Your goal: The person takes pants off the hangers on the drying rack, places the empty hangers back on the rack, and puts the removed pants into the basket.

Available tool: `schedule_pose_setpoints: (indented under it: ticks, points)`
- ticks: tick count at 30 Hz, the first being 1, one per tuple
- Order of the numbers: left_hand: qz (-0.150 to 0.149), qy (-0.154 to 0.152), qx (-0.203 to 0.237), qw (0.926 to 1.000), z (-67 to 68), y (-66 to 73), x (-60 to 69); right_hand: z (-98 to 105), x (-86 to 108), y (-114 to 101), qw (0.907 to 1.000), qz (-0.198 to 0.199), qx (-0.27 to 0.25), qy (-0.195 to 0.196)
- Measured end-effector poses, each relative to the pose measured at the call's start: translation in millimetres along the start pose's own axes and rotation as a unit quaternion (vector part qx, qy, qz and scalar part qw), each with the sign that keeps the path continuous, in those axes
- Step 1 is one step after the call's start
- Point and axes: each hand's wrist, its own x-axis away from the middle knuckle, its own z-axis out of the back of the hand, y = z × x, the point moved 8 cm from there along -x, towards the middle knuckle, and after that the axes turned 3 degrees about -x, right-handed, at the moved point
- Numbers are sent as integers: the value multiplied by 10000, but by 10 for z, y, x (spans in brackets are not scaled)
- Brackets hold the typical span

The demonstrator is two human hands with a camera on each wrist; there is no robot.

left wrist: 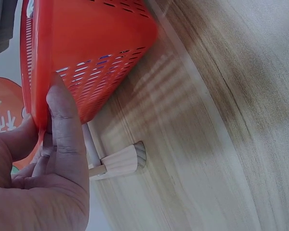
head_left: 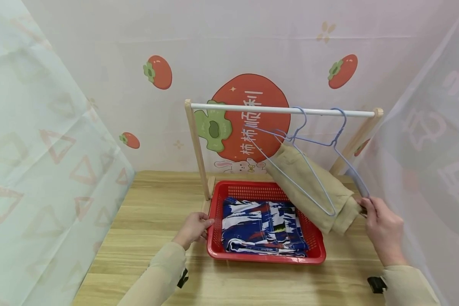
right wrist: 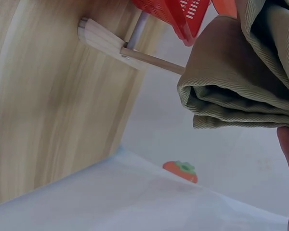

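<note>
Left hand (head_left: 193,229): fingers pinched on left rim of basket (head_left: 267,257), lower centre. Right hand (head_left: 384,225), lower right: fingers gripping end of khaki cloth (head_left: 310,185), which slants over basket's right side; can't tell if hanger (head_left: 357,175) too. Patterned cloth (head_left: 262,227) folded in basket.

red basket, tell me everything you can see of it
The rectangular red plastic-looking basket has a smooth, rounded rim and walls pierced with small slots. It sits open side up over the pale wood-grain table; whether its whole base rests there is unclear. Folded blue, white and red patterned cloth lies inside. The person's left hand pinches its left rim, and folded khaki cloth overhangs its right end, contact unclear.
</note>
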Motion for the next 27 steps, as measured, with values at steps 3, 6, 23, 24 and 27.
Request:
schedule_pose_setpoints:
  ticks: [3, 6, 23, 24, 27]
  points:
    - [-34, -4, -56, 10000, -6, 3, -1, 38, -10, 9, 9998, -58, 22, 171]
    - [-40, -8, -71, 10000, -8, 3, 3, 85, -46, -1, 9992, -68, 5, 388]
    - [-77, -2, -281, 9996, -5, 40, 27, 365, -156, -16, 9941, -550, -654, 663]
    - [-84, -1, -300, 9995, -4, 47, 32, 385, -144, -11, 9936, -571, -707, 677]
    - [-73, -10, -341, 9994, -1, 58, 37, 451, -115, -4, 9922, -599, -816, 729]
